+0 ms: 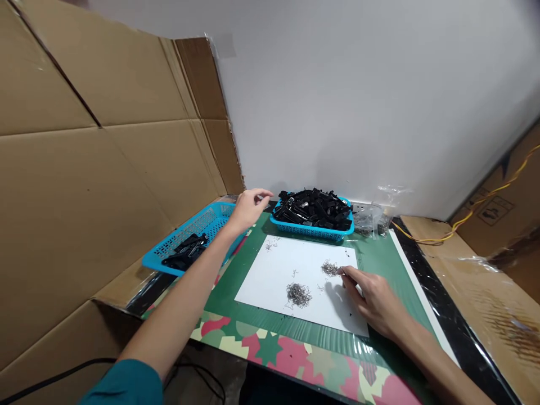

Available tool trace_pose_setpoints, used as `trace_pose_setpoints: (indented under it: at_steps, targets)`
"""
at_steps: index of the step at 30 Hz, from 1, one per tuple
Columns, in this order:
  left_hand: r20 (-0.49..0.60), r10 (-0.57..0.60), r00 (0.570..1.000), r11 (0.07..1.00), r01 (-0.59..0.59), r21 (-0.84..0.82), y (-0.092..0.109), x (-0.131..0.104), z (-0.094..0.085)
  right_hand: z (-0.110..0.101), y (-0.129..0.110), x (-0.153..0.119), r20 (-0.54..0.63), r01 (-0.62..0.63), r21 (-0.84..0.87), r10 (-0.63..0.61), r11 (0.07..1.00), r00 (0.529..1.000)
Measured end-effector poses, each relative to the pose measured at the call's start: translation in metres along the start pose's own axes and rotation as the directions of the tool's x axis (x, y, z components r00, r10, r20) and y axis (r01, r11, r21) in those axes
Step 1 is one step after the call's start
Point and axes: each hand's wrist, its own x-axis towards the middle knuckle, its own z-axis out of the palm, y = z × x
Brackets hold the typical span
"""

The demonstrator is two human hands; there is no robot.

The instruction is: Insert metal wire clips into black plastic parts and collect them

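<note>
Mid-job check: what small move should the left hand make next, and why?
I'd probably ease the left hand right, to the black parts heaped in the blue basket. It hovers beside them, seemingly empty, while the right hand's fingertips are already at the small metal pile.

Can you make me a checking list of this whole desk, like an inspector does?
Surface: green table, white sheet on it
Job's things: metal bits in piles on the sheet; black parts in two blue baskets, one heaped
Clutter: clear bag beside the heaped basket
Hands: left hand between the baskets, right hand at a pile's edge; grip unclear
Cables: yellow cable at right, black cable lower left
Surroundings: cardboard at left and right, pale wall behind
</note>
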Motion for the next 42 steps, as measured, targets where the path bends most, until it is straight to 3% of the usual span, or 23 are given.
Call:
trace_pose_setpoints:
  at_steps: [5,9,12,14,21,26,32,42]
  targets:
    - [0.168,-0.137,0.976,0.973,0.101,0.207,-0.051,-0.009,-0.056,0.002,-0.007,0.004,0.083,-0.013,0.146,0.001,0.989,0.997]
    - [0.335,-0.299,0.893,0.921,0.177,0.348,-0.084,-0.023,-0.086,0.005,-0.014,0.008,0.143,-0.018,0.196,-0.010,0.981,0.990]
    - [0.409,-0.403,0.819,0.872,0.208,0.443,-0.102,-0.032,-0.096,0.009,-0.015,0.008,0.168,-0.004,0.224,-0.035,0.975,0.985]
    - [0.409,-0.455,0.791,0.837,0.222,0.500,-0.112,-0.036,-0.099,0.012,-0.015,0.007,0.168,-0.002,0.234,-0.038,0.972,0.985]
    - [0.362,-0.550,0.753,0.733,0.226,0.642,-0.132,-0.042,-0.098,0.018,-0.015,0.006,0.127,-0.128,0.246,0.099,0.961,0.987]
    - [0.360,-0.547,0.756,0.697,0.173,0.696,-0.130,-0.045,-0.092,0.015,-0.016,0.012,0.093,-0.193,0.267,0.174,0.944,0.980]
    - [0.338,-0.528,0.779,0.665,0.132,0.735,-0.121,-0.046,-0.086,0.021,-0.018,0.015,0.077,-0.188,0.251,0.174,0.950,0.982]
    - [0.211,-0.338,0.917,0.628,0.053,0.776,-0.086,-0.046,-0.094,0.018,-0.015,0.015,0.148,-0.169,0.266,0.133,0.949,0.980]
